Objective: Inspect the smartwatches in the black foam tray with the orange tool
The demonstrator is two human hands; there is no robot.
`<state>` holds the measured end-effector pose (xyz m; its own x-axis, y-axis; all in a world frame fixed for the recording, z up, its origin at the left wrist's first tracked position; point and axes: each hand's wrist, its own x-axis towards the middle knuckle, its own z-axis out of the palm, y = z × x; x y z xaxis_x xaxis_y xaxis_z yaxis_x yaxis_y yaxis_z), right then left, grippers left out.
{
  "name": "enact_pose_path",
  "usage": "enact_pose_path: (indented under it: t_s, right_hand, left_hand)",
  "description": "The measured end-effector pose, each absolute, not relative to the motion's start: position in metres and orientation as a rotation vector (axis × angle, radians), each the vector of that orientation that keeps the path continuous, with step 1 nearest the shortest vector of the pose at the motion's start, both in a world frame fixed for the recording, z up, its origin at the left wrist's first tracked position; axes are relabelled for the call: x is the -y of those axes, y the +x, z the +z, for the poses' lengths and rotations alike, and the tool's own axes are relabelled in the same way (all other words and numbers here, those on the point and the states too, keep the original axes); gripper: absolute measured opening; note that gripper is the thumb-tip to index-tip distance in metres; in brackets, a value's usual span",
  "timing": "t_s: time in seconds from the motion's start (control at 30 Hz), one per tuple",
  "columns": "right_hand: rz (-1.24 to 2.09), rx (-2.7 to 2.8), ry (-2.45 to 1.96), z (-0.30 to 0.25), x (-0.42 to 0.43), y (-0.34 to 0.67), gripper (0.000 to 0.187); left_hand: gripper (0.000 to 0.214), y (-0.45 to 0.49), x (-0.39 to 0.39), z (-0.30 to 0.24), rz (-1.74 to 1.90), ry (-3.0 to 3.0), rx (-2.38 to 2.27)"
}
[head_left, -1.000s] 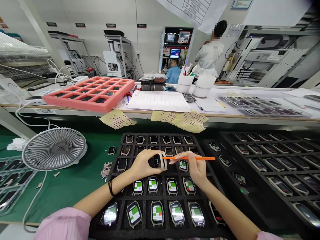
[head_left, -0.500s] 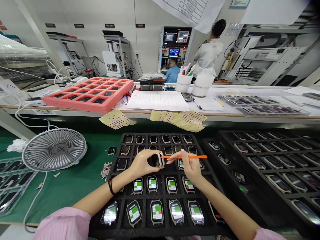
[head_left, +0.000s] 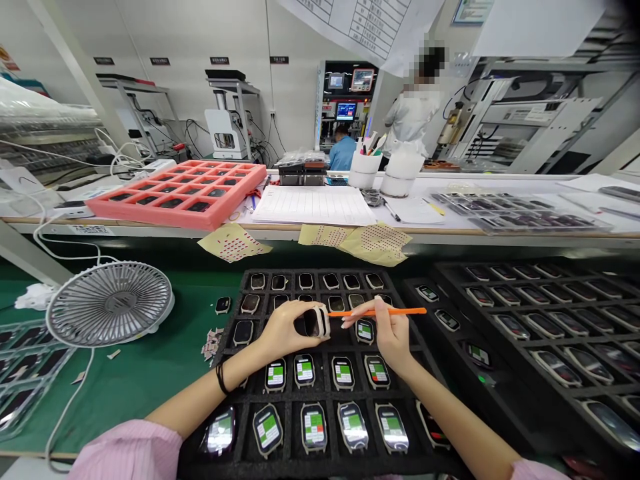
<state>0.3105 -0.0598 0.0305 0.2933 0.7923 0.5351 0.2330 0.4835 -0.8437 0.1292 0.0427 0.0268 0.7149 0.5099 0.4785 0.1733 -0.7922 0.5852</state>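
Observation:
Between the thumb and fingers of my left hand (head_left: 286, 327) is a smartwatch (head_left: 318, 322), tilted with its pale edge facing right. My right hand (head_left: 390, 327) pinches a thin orange stick (head_left: 407, 311), whose left tip meets or nearly meets the side of that watch. Both hands are above a black foam tray (head_left: 295, 270) divided into compartments. Several watches lie in it, some with lit green and white screens, such as one watch (head_left: 314, 427) in the front row; those at the back have dark screens.
A second black tray (head_left: 493, 319) of watches lies to the right. On the left are a white fan (head_left: 110, 303), a loose watch (head_left: 223, 305) and paper scraps (head_left: 213, 343). The shelf above bears a pink foam tray (head_left: 207, 219) and paper sheets (head_left: 315, 205). Two people are beyond it.
My right hand and the orange stick have shifted slightly to the right, away from the watch body. The left hand keeps its hold on the watch. My view has tilted a little.

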Motion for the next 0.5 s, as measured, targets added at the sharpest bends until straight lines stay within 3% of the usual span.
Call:
enact_pose_path:
  t_s: [0.5]
  right_hand:
    - [0.457, 1.256, -1.115, 0.0284, 0.0592, 0.3095, 0.047]
  left_hand:
    - [0.047, 0.129, -0.0418, 0.0244, 0.901, 2.369, -0.554]
